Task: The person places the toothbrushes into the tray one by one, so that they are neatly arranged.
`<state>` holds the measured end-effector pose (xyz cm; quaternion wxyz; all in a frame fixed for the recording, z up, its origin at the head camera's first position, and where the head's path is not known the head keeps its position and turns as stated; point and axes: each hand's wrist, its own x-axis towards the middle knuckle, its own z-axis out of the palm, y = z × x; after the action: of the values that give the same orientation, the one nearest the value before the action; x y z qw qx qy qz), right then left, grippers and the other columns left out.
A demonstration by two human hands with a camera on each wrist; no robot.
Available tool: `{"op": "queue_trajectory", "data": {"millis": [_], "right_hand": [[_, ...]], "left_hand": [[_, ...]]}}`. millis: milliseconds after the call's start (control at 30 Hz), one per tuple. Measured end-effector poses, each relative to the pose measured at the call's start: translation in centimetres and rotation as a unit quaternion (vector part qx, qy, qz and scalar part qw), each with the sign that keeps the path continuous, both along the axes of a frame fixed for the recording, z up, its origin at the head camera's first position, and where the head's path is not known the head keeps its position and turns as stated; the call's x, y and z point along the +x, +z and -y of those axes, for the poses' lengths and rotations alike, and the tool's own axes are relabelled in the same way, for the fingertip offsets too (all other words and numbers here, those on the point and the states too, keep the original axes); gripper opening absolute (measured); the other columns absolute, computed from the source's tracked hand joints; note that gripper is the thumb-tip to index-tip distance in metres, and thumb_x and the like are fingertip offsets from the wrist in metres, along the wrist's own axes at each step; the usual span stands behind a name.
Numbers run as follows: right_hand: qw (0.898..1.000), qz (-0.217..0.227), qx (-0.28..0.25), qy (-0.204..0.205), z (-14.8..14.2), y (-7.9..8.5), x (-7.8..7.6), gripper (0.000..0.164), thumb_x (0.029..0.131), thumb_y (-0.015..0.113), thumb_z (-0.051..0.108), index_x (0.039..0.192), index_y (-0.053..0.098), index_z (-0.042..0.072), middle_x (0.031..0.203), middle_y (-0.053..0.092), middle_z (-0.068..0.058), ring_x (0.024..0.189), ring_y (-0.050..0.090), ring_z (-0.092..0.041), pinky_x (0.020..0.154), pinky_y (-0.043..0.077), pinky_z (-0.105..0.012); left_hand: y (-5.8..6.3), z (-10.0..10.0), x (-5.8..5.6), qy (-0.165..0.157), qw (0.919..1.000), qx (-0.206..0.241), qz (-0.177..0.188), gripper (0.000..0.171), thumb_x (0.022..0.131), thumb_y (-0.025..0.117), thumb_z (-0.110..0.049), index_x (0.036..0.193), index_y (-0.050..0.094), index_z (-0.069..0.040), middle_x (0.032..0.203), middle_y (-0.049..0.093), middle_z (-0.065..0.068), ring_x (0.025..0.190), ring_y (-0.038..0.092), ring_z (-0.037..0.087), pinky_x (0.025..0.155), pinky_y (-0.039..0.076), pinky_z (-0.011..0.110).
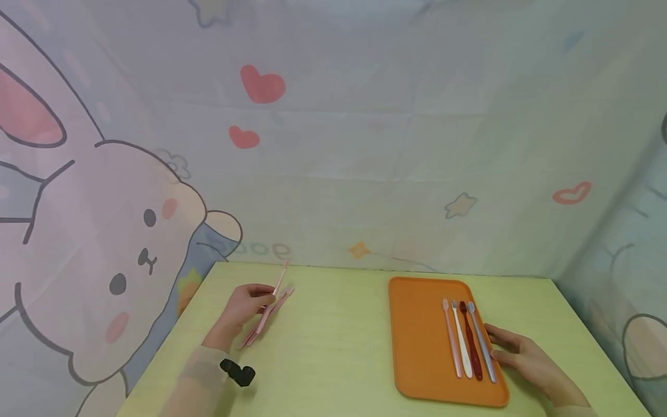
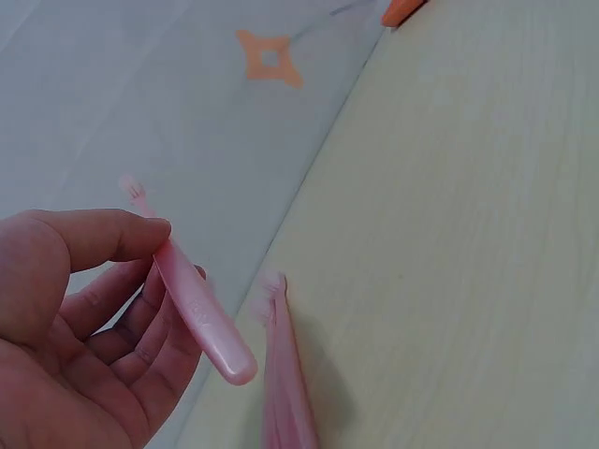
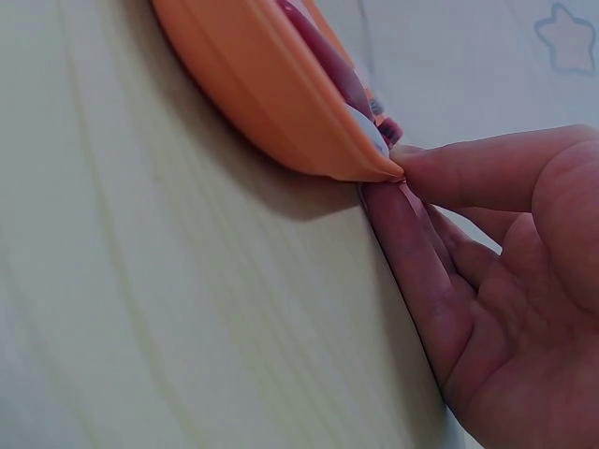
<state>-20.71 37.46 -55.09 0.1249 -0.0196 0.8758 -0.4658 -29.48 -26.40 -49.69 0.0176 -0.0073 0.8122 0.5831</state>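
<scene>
My left hand (image 1: 244, 308) pinches a pink toothbrush (image 2: 208, 323) between thumb and fingers, its bristle end tilted up and away. Below and beside it, more pink toothbrushes (image 2: 290, 388) lie close together on the table; their exact number is hard to tell. At the right, my right hand (image 1: 531, 360) pinches the right rim of an orange tray (image 1: 419, 347), thumb above and fingers beneath. Side by side on the tray lie a pink toothbrush (image 1: 451, 341), a white toothbrush (image 1: 462, 344), a dark red toothbrush (image 1: 472, 344) and a bluish-grey toothbrush (image 1: 483, 347).
The pale yellow table (image 1: 333, 347) spans between the pink toothbrushes and the tray. A light cloth backdrop (image 1: 365, 191) printed with hearts, stars and a rabbit rises along the back and sides. On the left sleeve sits a small black device (image 1: 238, 372).
</scene>
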Motion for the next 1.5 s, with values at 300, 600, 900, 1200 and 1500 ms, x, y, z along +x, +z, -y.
{"op": "queue_trajectory", "data": {"millis": [300, 600, 900, 1200, 1500], "right_hand": [[1.0, -0.011, -0.016, 0.0, 0.0, -0.4, 0.2, 0.072, 0.105, 0.071, 0.024, 0.16, 0.039, -0.008, 0.154, 0.051, -0.031, 0.144, 0.046, -0.047, 0.092, 0.049, -0.018], [1.0, -0.012, -0.019, 0.0, 0.0, -0.4, 0.1, 0.073, 0.103, 0.072, 0.023, 0.16, 0.039, -0.009, 0.154, 0.052, -0.031, 0.144, 0.047, -0.047, 0.093, 0.05, -0.018], [0.999, -0.01, -0.047, 0.002, -0.1, -0.4, 0.3, 0.073, 0.102, 0.073, 0.018, 0.159, 0.038, -0.011, 0.155, 0.049, -0.034, 0.137, 0.055, -0.031, 0.091, 0.054, -0.02], [0.999, -0.006, -0.038, -0.007, 0.2, 0.0, 0.3, 0.073, 0.103, 0.072, 0.021, 0.16, 0.037, -0.01, 0.156, 0.048, -0.033, 0.145, 0.044, -0.049, 0.091, 0.05, -0.017], [1.0, -0.003, -0.031, -0.007, 0.2, 0.0, 0.4, 0.074, 0.103, 0.072, 0.022, 0.16, 0.038, -0.009, 0.156, 0.049, -0.032, 0.146, 0.043, -0.049, 0.092, 0.048, -0.017]], "left_hand": [[-0.7, -2.4, -0.3, -0.017, 0.9979, 0.059, 0.018, 0.031, 0.098, 0.075, -0.003, 0.124, 0.07, 0.012, 0.106, 0.074, 0.017, 0.089, 0.071, 0.025, 0.075, 0.062, 0.032], [-1.6, -4.5, -0.2, -0.029, 0.9933, 0.108, 0.029, 0.035, 0.096, 0.075, -0.002, 0.126, 0.068, 0.013, 0.109, 0.073, 0.023, 0.091, 0.073, 0.031, 0.076, 0.064, 0.034], [-2.0, -6.5, -0.3, -0.044, 0.9898, 0.131, 0.035, 0.034, 0.095, 0.074, -0.001, 0.126, 0.068, 0.013, 0.11, 0.072, 0.025, 0.089, 0.074, 0.028, 0.078, 0.064, 0.036], [-2.4, -8.5, -0.3, -0.069, 0.9838, 0.159, 0.044, 0.039, 0.098, 0.07, -0.001, 0.131, 0.06, 0.018, 0.114, 0.069, 0.026, 0.09, 0.072, 0.025, 0.083, 0.064, 0.039], [-3.2, -11.3, 0.9, -0.077, 0.9745, 0.205, 0.051, 0.04, 0.097, 0.071, -0.001, 0.13, 0.059, 0.02, 0.104, 0.07, 0.015, 0.087, 0.071, 0.02, 0.083, 0.064, 0.039]]}}
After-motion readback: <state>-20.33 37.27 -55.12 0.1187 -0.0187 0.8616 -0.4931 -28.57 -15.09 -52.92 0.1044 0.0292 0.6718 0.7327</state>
